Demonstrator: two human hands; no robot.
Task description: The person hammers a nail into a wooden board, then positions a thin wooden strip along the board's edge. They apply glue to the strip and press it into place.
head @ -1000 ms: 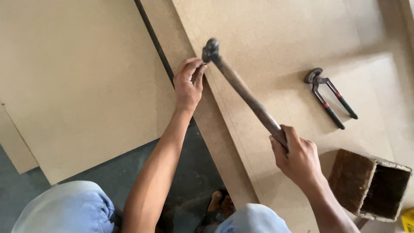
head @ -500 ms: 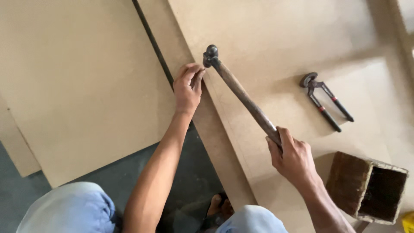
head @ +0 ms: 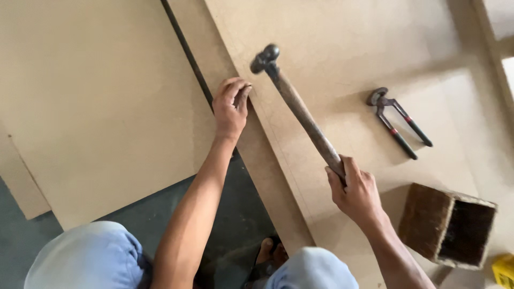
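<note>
Hammer [head: 300, 107] with a dark rounded metal head and a worn, brownish wooden handle slants across the middle of the scene, its head at the far end above the edge of a large tan fibreboard sheet [head: 342, 59] and its handle running near and right into the right hand [head: 356, 190], whose fingers are wrapped tight around the handle's end. The left hand [head: 231, 107] rests on the board's left edge just beside the hammer head, fingertips bunched together in a pinch; what they pinch is too small to tell. The sheet is smooth, matte and flat, with a straight cut edge. Left of it lies another pale board [head: 96, 107] of the same dull surface, a dark narrow gap [head: 187, 53] between them. On the sheet to the right lie metal pincers [head: 399, 122] with rounded jaws and dark handles marked with red bands. Nearer, at the right, stands an open, rough wooden box [head: 447, 225], brown and square-sided. A small yellow object [head: 504, 270] shows at the near right corner. Dark grey floor [head: 32, 251] shows at the near left.
</note>
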